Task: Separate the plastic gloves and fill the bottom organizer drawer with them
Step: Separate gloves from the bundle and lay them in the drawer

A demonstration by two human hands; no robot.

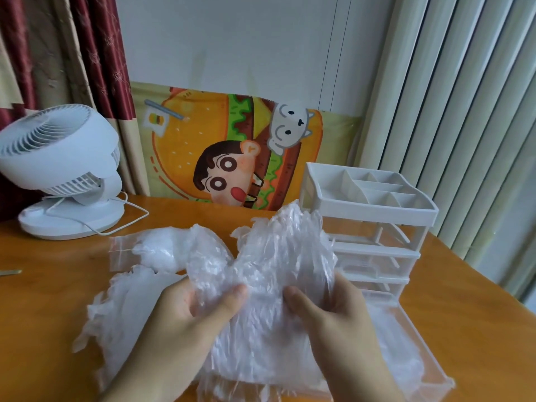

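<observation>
Above the wooden table (464, 300), both hands, left (185, 323) and right (333, 317), pinch crinkly, translucent plastic gloves (269, 256).

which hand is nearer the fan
Left. The left hand is toward the fan's side of the table, though well short of it; the right hand is farther off, beside the drawer.

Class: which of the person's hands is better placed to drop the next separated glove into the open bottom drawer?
Probably the right hand: it grips the gloves beside the pulled-out bottom drawer; the left hand is farther away.
</observation>
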